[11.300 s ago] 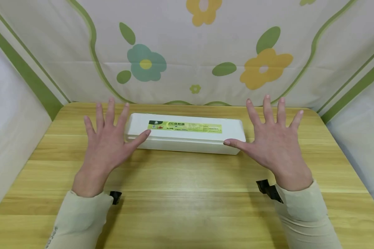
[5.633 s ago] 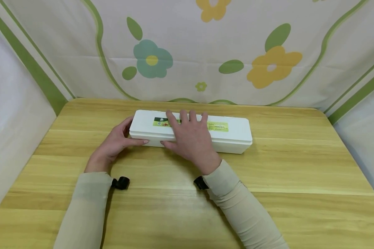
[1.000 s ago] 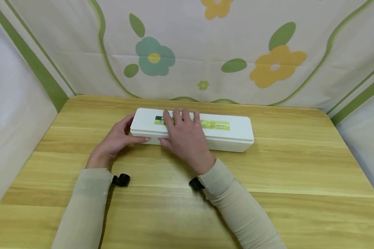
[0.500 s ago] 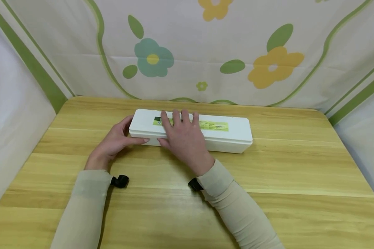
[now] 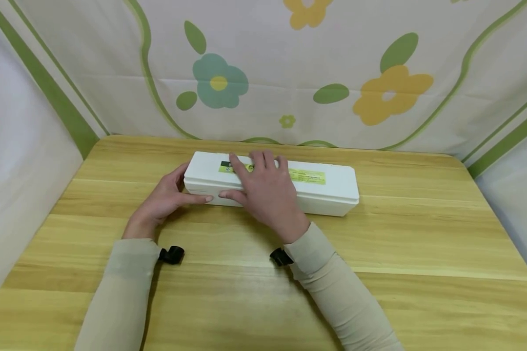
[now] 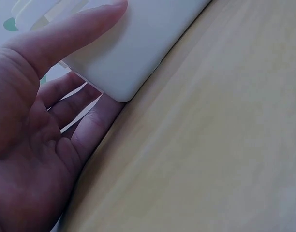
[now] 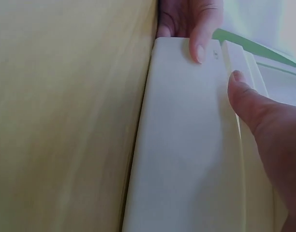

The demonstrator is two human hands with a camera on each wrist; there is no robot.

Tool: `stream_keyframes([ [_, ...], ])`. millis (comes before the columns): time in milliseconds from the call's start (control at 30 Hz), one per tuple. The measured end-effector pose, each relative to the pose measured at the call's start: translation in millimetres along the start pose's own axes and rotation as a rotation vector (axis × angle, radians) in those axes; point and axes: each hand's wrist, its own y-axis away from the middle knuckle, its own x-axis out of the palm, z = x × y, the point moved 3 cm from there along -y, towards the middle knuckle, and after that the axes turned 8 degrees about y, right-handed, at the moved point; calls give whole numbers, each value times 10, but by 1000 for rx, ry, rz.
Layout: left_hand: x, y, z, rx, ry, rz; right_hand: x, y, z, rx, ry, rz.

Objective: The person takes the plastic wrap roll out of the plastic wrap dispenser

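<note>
A long white cling film box (image 5: 320,204) lies on the table with its lid (image 5: 338,181) on top. Its lid bears a green and yellow label (image 5: 309,176), partly covered by my right hand. My left hand (image 5: 160,200) holds the box's left end, thumb along the front and fingers round the end. In the left wrist view, fingers of the left hand (image 6: 22,135) reach behind the box's corner. My right hand (image 5: 270,195) lies across the lid, fingers bent toward its far side. In the right wrist view, the thumb of the right hand (image 7: 278,135) is at the lid's front edge.
The box stands on a wooden table (image 5: 228,302), near its back edge. A white curtain (image 5: 272,58) with flowers and green trim hangs behind. Pale fabric walls flank both sides. Small black devices sit at both wrists.
Both hands came down from spread fingers above the box to hold it. Over the last half second my right hand shifted slightly and its thumb straightened along the lid's front edge.
</note>
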Motion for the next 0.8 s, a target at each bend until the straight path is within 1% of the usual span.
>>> stream_keyframes([
  [267, -12, 9, 25, -19, -10, 1, -15, -26, -23, 20, -63, 4],
  [567, -2, -6, 12, -6, -10, 9, -20, -61, -51, 49, -82, 32],
  [667, -4, -3, 4, -1, -11, 11, -30, -73, -54, 62, -100, 38],
  [800, -12, 5, 2, -7, -9, 8, -45, -81, -43, 57, -130, 58],
])
